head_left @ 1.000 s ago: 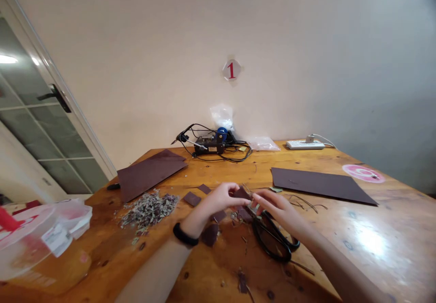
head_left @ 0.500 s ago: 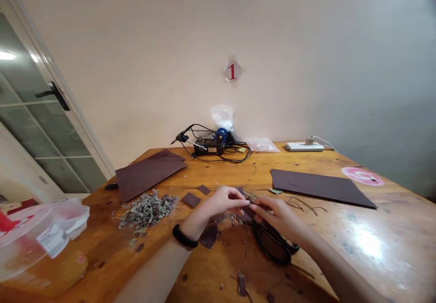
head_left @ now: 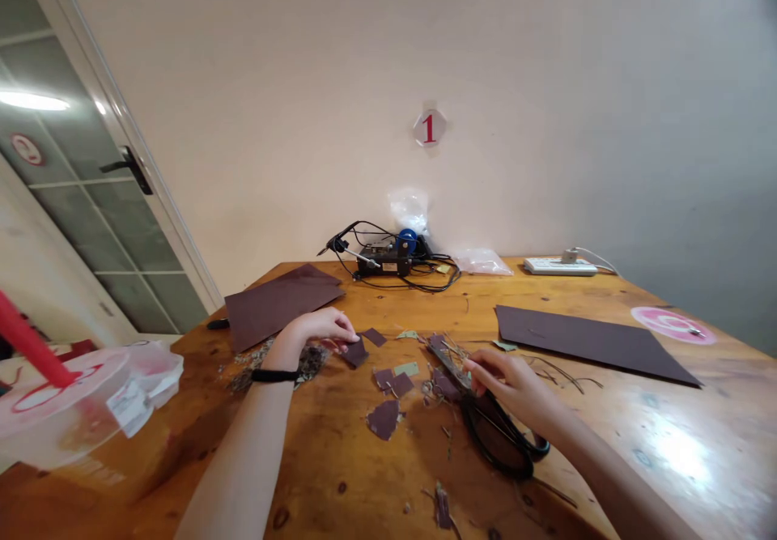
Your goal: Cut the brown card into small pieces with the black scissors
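Note:
My left hand [head_left: 324, 329], with a black band on its wrist, pinches the edge of a small dark brown square [head_left: 355, 352] beside the pile of dried plant bits [head_left: 312, 362]. My right hand [head_left: 498, 374] is over the pivot area of black-handled scissors [head_left: 498, 435], its fingers bent; whether they grip the scissors I cannot make out. Left of the scissors lie small brown and green scraps [head_left: 385, 418] with thin stems around them.
Large dark brown sheets lie at the back left [head_left: 279, 301] and at the right [head_left: 588, 342]. A plastic tub with a red straw [head_left: 73, 418] stands front left. A black device with cables [head_left: 385, 258] and a power strip [head_left: 559, 266] are at the back.
My left hand has moved left, away from my right hand, and now touches the small brown square. More scraps and the scissor blades are uncovered. The view has turned slightly left.

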`<act>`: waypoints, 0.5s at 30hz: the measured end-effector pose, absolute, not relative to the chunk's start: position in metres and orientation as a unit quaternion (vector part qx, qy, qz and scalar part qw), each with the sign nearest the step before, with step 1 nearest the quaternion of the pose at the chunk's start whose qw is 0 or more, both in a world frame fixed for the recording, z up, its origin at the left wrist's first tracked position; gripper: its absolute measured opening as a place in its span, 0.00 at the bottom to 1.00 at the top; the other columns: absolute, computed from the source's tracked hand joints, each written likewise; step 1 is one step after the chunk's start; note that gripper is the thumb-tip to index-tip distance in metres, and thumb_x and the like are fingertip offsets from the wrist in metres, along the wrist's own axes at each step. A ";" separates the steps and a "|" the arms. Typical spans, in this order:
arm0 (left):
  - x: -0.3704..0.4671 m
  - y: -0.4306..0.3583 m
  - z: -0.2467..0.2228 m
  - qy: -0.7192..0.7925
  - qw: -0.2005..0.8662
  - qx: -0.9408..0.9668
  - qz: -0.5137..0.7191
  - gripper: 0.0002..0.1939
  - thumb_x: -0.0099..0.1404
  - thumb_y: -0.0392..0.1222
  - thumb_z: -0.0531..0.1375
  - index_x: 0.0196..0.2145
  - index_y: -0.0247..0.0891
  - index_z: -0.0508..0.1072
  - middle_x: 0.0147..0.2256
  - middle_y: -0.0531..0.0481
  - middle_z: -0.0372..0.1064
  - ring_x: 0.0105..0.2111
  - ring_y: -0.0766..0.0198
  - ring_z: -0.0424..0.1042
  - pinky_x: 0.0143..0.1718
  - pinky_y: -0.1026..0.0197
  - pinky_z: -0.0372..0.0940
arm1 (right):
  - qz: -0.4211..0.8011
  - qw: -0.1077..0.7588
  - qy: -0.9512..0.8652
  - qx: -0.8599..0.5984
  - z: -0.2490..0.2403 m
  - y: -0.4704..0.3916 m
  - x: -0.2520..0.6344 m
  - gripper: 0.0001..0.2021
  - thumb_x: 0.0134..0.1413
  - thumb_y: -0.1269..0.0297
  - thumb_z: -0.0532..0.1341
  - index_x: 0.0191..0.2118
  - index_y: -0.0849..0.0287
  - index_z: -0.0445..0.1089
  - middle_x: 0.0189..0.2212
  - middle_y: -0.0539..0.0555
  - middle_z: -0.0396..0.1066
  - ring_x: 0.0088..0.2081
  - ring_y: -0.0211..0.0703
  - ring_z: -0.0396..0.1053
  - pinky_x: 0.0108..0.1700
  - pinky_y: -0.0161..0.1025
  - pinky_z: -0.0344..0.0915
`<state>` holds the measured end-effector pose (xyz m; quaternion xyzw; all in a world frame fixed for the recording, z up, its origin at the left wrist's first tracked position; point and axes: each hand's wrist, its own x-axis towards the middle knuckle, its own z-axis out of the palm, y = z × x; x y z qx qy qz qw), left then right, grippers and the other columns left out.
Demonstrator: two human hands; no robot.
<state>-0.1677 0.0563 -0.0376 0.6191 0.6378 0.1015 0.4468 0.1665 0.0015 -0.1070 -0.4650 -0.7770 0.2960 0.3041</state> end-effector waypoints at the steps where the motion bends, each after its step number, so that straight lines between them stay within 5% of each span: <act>1: -0.164 0.055 -0.036 0.634 0.446 0.625 0.092 0.17 0.41 0.49 0.70 0.25 0.38 0.72 0.25 0.51 0.71 0.30 0.59 0.73 0.29 0.62 0.63 | 0.298 0.302 -0.777 -0.465 -0.107 0.001 0.167 0.18 0.60 0.51 0.49 0.27 0.56 0.65 0.23 0.52 0.71 0.27 0.44 0.69 0.31 0.37 0.60; 7: -0.157 0.053 -0.034 0.621 0.468 0.615 0.130 0.17 0.49 0.50 0.64 0.32 0.38 0.66 0.32 0.48 0.72 0.35 0.55 0.76 0.31 0.62 0.65 | 0.299 0.297 -0.777 -0.468 -0.104 0.001 0.166 0.18 0.60 0.52 0.49 0.26 0.56 0.64 0.23 0.53 0.70 0.27 0.44 0.69 0.31 0.38 0.61; 15: -0.169 0.066 -0.040 0.623 0.357 0.675 0.170 0.15 0.48 0.47 0.63 0.32 0.36 0.70 0.37 0.44 0.72 0.35 0.56 0.73 0.35 0.60 0.66 | 0.308 0.302 -0.774 -0.464 -0.104 0.000 0.168 0.17 0.60 0.52 0.50 0.28 0.56 0.65 0.23 0.53 0.71 0.27 0.45 0.70 0.31 0.38 0.62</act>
